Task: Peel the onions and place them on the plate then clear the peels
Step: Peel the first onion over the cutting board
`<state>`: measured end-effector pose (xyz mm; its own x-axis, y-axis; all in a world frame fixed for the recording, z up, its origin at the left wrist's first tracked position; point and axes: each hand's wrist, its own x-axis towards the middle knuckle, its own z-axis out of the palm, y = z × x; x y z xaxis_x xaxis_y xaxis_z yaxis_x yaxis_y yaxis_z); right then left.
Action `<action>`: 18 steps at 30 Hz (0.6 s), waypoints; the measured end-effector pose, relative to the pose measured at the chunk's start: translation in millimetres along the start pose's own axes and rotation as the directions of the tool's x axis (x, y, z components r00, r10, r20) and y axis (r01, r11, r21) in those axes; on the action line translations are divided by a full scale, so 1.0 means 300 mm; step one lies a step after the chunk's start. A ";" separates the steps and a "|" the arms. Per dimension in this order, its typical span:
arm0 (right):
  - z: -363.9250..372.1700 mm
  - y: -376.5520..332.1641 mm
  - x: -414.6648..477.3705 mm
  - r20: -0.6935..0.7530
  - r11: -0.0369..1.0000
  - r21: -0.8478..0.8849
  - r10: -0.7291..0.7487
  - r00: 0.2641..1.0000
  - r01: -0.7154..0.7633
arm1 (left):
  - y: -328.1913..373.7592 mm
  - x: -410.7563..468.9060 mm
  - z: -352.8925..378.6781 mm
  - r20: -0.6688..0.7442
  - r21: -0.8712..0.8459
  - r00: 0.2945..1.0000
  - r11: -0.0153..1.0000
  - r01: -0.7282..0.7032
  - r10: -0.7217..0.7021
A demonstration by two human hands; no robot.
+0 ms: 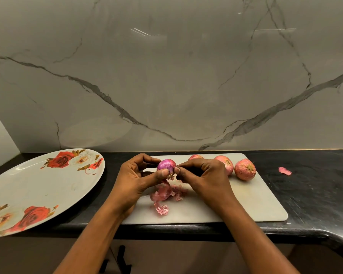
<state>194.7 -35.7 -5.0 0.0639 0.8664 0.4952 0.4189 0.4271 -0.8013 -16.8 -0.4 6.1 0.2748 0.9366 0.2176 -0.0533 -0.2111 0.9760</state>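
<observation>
My left hand (pixel 136 177) grips a shiny purple onion (pixel 166 164), mostly peeled, above the white cutting board (pixel 251 204). My right hand (pixel 203 176) pinches a strip of skin at the onion's root end. Pink peels (pixel 166 193) lie in a heap on the board below my hands, with a crumpled piece (pixel 162 210) nearer the front edge. Three unpeeled onions sit along the board's far side: one (pixel 194 156) partly hidden behind my right hand, one (pixel 226 164), and one (pixel 245 169) at the right. A large white plate with red roses (pixel 28 188) lies to the left.
The board rests on a black countertop (pixel 315 194) with a rounded front edge at the right. A single pink peel scrap (pixel 284 171) lies on the counter right of the board. A marble-patterned wall (pixel 166 76) rises behind.
</observation>
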 end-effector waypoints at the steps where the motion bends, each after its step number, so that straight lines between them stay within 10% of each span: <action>1: 0.001 0.002 0.000 0.006 1.000 0.004 0.005 1.000 -0.005 | -0.002 0.002 -0.001 0.003 -0.002 1.000 1.000 0.002 -0.002; 18: 0.002 0.006 0.004 0.009 0.985 0.122 0.123 0.992 -0.123 | -0.015 0.011 -0.011 0.048 -0.077 0.999 0.997 0.026 -0.023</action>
<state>195.0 -33.8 -6.1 0.1064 0.9147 0.3899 0.2945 0.3456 -0.8910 -18.8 4.7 2.6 0.3217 0.9266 0.1948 -0.1197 -0.1643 0.9791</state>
